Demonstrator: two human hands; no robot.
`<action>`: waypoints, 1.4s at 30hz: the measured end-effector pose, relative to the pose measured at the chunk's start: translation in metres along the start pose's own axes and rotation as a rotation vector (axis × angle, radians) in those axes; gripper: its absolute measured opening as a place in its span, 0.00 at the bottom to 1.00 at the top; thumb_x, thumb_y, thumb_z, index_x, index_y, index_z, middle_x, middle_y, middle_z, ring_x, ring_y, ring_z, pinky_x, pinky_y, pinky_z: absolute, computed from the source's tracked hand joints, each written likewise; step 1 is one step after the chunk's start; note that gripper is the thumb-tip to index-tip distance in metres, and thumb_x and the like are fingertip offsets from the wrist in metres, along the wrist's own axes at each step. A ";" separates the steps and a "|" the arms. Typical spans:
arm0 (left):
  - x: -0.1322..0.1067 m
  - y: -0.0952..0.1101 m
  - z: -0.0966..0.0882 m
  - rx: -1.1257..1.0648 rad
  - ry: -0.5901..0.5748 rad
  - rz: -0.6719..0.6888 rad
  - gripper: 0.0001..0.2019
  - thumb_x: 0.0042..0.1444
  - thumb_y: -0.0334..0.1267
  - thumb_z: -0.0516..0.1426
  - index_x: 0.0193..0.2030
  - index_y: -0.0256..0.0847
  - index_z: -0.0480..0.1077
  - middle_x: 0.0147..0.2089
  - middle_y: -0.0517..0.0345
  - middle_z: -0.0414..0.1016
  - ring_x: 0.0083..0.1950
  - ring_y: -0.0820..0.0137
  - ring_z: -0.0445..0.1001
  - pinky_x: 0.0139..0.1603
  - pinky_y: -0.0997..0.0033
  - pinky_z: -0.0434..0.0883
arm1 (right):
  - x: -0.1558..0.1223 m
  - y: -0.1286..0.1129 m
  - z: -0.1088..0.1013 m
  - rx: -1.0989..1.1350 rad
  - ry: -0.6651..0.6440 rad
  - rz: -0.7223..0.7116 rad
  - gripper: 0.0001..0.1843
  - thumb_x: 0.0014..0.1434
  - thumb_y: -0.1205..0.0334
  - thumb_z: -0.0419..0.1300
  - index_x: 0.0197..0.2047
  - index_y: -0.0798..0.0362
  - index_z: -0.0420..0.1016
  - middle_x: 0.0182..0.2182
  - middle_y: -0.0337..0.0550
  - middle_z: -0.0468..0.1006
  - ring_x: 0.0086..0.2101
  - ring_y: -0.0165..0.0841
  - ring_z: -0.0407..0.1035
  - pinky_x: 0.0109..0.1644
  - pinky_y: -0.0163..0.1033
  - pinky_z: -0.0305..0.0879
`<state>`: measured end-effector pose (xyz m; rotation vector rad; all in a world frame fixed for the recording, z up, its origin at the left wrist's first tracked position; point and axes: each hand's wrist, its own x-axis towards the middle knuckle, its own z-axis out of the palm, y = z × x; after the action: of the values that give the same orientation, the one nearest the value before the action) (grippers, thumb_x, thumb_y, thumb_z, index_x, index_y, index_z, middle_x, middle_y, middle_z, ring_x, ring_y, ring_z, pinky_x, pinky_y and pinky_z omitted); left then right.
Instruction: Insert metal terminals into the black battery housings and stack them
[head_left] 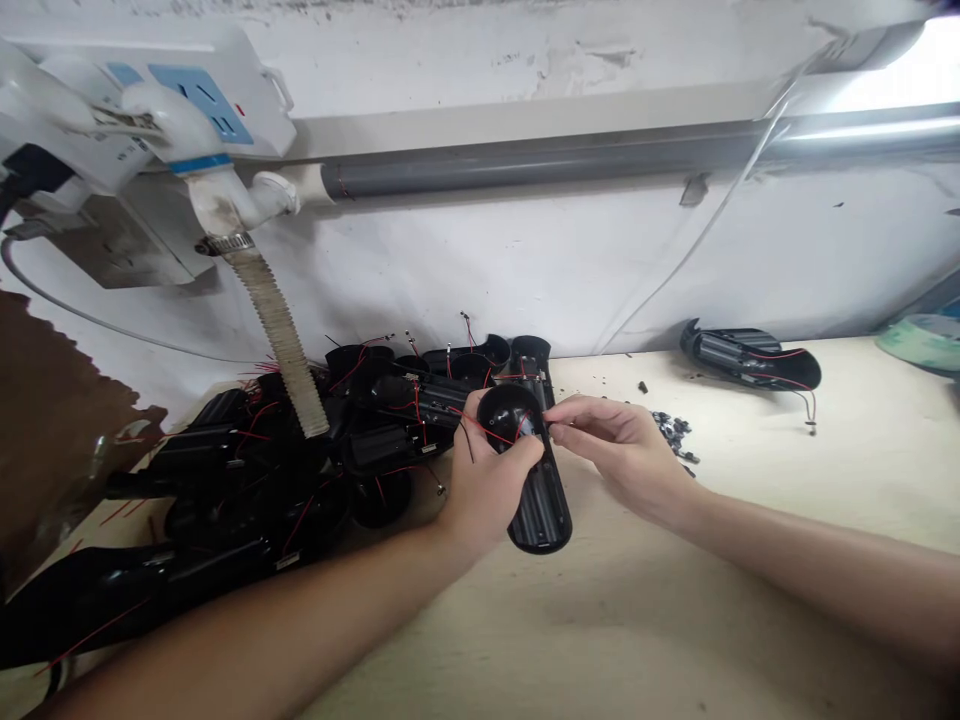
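The left hand [487, 485] is closed around the black shell [541, 505], holding it just above the middle of the desk [675, 620]. The shell's hollow side is turned up, seemingly so that the inside faces the person. The right hand [622, 450] has thumb and forefinger pinched together at the shell's round cup end, beside a thin red wire [499, 432]; what they pinch is too small to tell. A heap of small dark parts [675, 432] lies just beside that hand, within easy reach. Similar wired shells are piled [300, 450] at the desk's far left, and one lone shell [750, 358] lies at the far edge.
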<state>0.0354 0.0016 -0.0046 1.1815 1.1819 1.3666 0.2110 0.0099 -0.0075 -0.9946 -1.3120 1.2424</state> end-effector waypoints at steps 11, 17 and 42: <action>0.001 0.002 0.001 -0.078 0.052 -0.007 0.15 0.48 0.32 0.63 0.43 0.44 0.71 0.42 0.60 0.76 0.47 0.63 0.76 0.52 0.62 0.74 | 0.000 -0.007 0.000 0.097 -0.052 0.051 0.11 0.56 0.58 0.80 0.42 0.45 0.89 0.38 0.41 0.86 0.37 0.34 0.77 0.47 0.44 0.76; 0.002 0.002 0.002 -0.054 0.067 0.015 0.14 0.49 0.32 0.64 0.43 0.43 0.70 0.42 0.60 0.75 0.45 0.65 0.75 0.47 0.66 0.73 | 0.000 -0.006 0.002 0.150 -0.021 0.101 0.13 0.54 0.56 0.81 0.41 0.47 0.89 0.36 0.43 0.87 0.34 0.34 0.78 0.44 0.44 0.77; 0.003 0.000 0.000 -0.034 -0.010 0.042 0.13 0.51 0.30 0.63 0.42 0.44 0.70 0.40 0.61 0.74 0.43 0.66 0.73 0.48 0.65 0.69 | 0.000 -0.014 0.004 0.165 0.009 0.154 0.10 0.49 0.61 0.83 0.33 0.48 0.88 0.30 0.40 0.83 0.29 0.28 0.70 0.34 0.37 0.68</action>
<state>0.0351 0.0044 -0.0044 1.1934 1.1281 1.4048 0.2078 0.0079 0.0065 -0.9952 -1.1225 1.4374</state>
